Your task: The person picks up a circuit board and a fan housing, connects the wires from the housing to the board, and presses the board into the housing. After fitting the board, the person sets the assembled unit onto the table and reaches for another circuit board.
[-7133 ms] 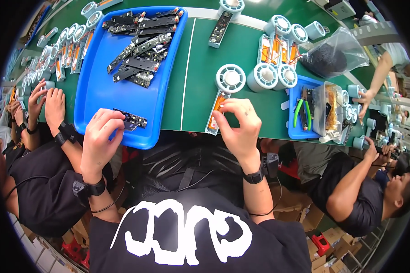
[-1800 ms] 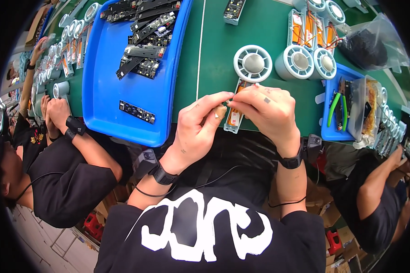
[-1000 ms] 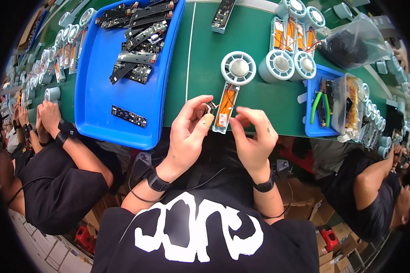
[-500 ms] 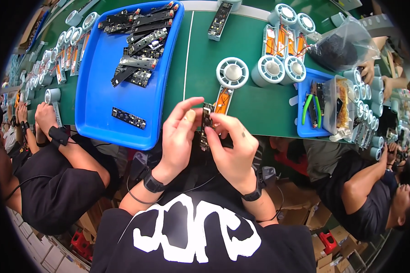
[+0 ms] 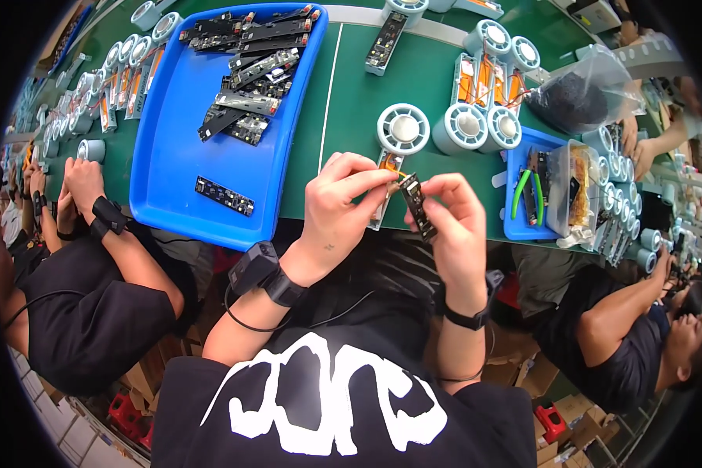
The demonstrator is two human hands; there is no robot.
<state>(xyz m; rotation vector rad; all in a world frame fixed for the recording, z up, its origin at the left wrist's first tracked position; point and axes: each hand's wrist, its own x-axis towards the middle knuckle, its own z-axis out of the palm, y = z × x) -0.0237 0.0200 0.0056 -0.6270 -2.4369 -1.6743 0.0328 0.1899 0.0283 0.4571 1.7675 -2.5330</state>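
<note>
Green tabletop (image 5: 351, 93) spreads before us, with a bright blue plastic tray (image 5: 179, 148) by its near edge at the left. Right of the tray lies a pale-blue round fan with a spoked grille (image 5: 403, 129), its narrow handle (image 5: 380, 216) reaching the tabletop's near edge and showing part of an orange battery (image 5: 391, 161).

Our right hand (image 5: 456, 226) pinches a slim black circuit board (image 5: 418, 204), tilted, just beside the handle. Our left hand (image 5: 339, 195) has thumb and forefinger drawn narrow at the board's far end, by what looks like a thin orange wire (image 5: 402, 176); we cannot tell whether they grip it.

We judge the step to be joining wire to board. The next move seems to call for a steady right hand while the left fingertips line up the wire's end, without tugging it.
</note>
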